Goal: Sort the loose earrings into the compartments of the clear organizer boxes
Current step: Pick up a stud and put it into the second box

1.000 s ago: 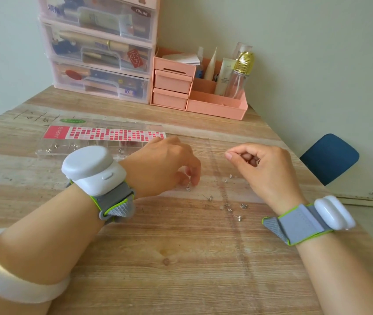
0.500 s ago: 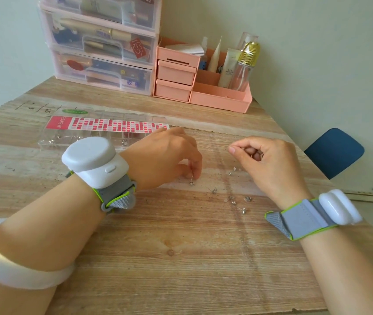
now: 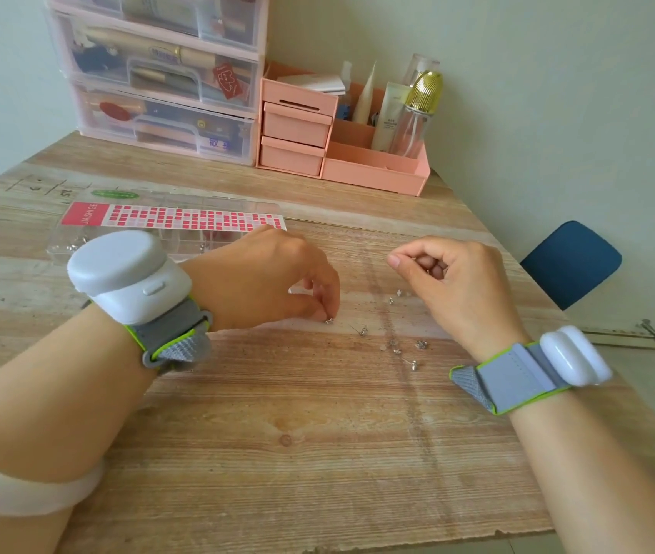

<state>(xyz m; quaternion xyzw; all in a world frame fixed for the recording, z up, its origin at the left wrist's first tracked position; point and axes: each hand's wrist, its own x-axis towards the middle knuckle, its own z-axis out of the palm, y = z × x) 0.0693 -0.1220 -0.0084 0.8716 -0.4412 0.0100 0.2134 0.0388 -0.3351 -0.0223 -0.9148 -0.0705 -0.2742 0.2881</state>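
Note:
Several small silver stud earrings lie loose on the wooden table between my hands. My left hand reaches down with thumb and fingertips pinching one earring that still touches the table. To the right, my right hand hovers above the scattered studs with its fingers curled and thumb pressed on the index finger; I see nothing in it. A clear organizer box lies flat behind my left wrist, a red-and-pink sticker sheet on its lid, a few studs visible in its left compartments.
Stacked clear drawers and a pink desk organizer with bottles stand against the back wall. A blue chair sits past the table's right edge. The near half of the table is bare wood.
Both hands have stayed nearly in place; my left fingertips remain at the same stud. The view has tilted slightly.

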